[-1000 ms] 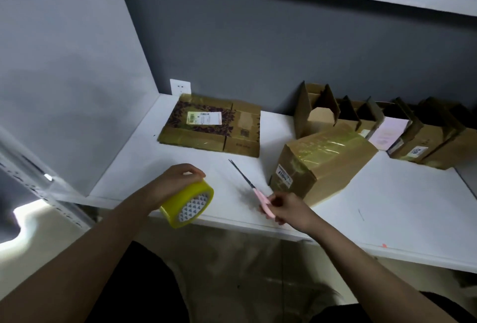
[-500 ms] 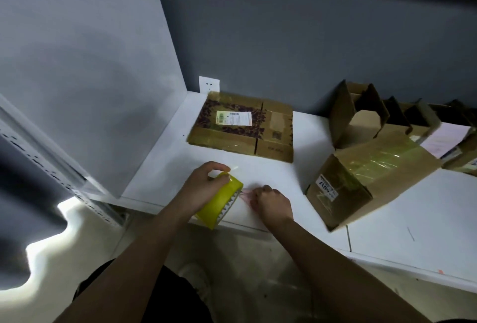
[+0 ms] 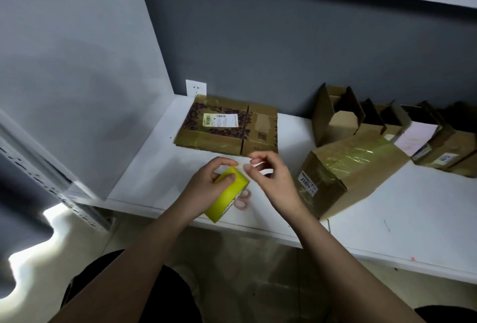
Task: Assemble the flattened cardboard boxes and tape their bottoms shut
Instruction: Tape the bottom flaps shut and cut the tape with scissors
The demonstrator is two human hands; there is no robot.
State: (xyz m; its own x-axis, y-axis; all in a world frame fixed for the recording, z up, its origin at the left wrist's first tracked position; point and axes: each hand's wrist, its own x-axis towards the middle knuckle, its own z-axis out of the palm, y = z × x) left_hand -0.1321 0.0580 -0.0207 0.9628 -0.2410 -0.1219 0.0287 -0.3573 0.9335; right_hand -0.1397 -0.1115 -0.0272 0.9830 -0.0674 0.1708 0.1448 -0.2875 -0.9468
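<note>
My left hand grips a yellow tape roll above the front of the white shelf. Just right of it, my right hand has its fingers curled, and thumb and forefinger pinch the tape's loose end at the roll's top edge. A flattened cardboard box with a white label lies behind my hands. To the right, an assembled box with shiny tape on it lies on its side. Small pink shapes show under the roll; I cannot tell what they are.
Several open cardboard boxes stand in a row along the dark back wall at the right. A white side panel closes the shelf on the left, with a wall socket behind. Another shelf runs overhead.
My right hand has let go of the pink-handled scissors and come up to the tape roll. The left hand brought the roll in toward the middle. The view shifted left.
</note>
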